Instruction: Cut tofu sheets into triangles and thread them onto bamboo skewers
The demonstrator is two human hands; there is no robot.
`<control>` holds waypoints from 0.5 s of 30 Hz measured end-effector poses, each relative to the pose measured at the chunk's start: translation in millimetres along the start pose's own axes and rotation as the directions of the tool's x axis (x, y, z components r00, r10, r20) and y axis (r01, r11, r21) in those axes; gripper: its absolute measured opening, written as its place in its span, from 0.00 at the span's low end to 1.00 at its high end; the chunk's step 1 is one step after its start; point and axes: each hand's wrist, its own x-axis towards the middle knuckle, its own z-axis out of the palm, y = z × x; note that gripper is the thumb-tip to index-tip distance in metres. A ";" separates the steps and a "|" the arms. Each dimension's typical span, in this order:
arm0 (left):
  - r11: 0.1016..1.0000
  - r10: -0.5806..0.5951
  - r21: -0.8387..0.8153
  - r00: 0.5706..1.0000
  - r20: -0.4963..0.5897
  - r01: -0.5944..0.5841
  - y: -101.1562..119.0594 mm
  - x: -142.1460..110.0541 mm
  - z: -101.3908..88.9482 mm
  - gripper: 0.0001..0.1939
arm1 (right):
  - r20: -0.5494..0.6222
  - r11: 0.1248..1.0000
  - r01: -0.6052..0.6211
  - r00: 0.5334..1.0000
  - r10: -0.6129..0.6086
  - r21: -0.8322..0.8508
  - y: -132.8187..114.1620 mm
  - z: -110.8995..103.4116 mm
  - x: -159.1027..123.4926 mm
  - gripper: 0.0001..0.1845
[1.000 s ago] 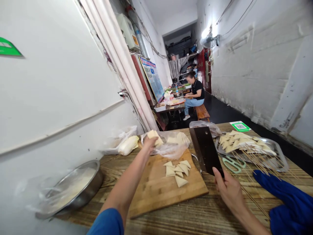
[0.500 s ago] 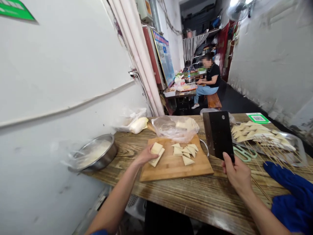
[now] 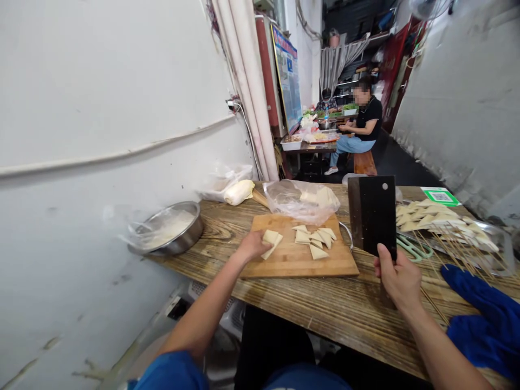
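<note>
My right hand [image 3: 400,276] grips a dark, broad-bladed cleaver [image 3: 371,216] by its lower end, the blade raised upright at the right of the wooden cutting board [image 3: 296,266]. My left hand [image 3: 252,246] is at the board's left side, closed on the left edge of flat, pale yellow tofu slices [image 3: 271,244]; its fingertips are partly hidden. Two slices overlap there, slightly offset. Right of them, several triangular tofu pieces [image 3: 319,252] lie loosely together on the board.
Behind the board lies a clear plastic bag [image 3: 284,200] with more pale slices. A steel bowl [image 3: 195,226] stands left. At right are green-handled scissors [image 3: 414,248], skewered triangles [image 3: 430,216] on a tray and a blue cloth [image 3: 483,319]. Another person [image 3: 368,122] sits at a far table.
My left hand has shifted to the slices' left edge, and the thumb no longer reaches across them. The cleaver stays raised in my right hand. The view has tilted down and swung left.
</note>
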 end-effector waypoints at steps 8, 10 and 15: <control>0.998 0.060 -0.018 0.991 -0.116 -0.063 8.3 -16.0 12.5 0.33 | 0.006 1.000 0.014 1.000 -0.014 -0.001 -2.0 -1.6 0.5 0.23; 0.994 0.085 -0.054 0.990 -0.109 -0.091 9.4 -16.5 14.4 0.36 | -0.001 0.999 0.036 0.999 -0.036 -0.014 0.5 -1.1 -1.2 0.24; 0.989 0.040 -0.136 0.985 -0.171 -0.063 8.7 -24.9 22.6 0.35 | 0.138 0.963 0.227 0.968 -0.207 -0.144 -19.7 -2.1 -6.7 0.23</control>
